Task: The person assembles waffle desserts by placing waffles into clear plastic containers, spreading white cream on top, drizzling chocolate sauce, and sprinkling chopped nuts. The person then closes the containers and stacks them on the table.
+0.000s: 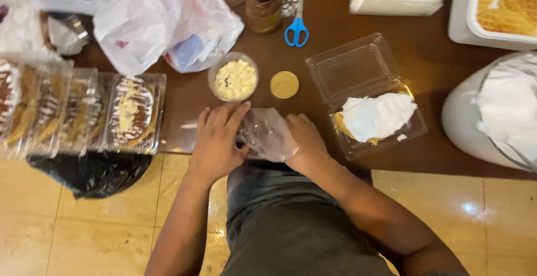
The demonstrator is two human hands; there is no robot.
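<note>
Clear crinkled plastic bag (pixel 267 133) sits at the near edge of the dark brown wooden table (pixel 425 58), right in front of the person, between both hands. Left hand (pixel 217 139) lies flat on the bag's left end, fingers spread and pointing away from the body, palm down, pressing rather than pinching. Right hand (pixel 305 137) is on the bag's right end, fingers curled over the plastic; looks closed on it, though the fingertips are hidden under the film.

Just beyond the bag: small clear round plastic cup of pale yellow crumbs (pixel 234 77), and beside it to the right a round gold lid (pixel 284 84), lying flat, apart from the cup. Right of the hands, open clear plastic clamshell box (pixel 358 80) holding a waffle topped with white cream (pixel 376 116). Left side: row of closed clear boxes with chocolate-drizzled waffles (pixel 84 111). Far side of table: blue-handled scissors (pixel 297 25), jar of brown spread (pixel 263 5), white crumpled plastic bag (pixel 162 19). Far right: large white bowl of whipped cream (pixel 492 119), partly out of view. Top right: white tray of plain waffles (pixel 503 5).
</note>
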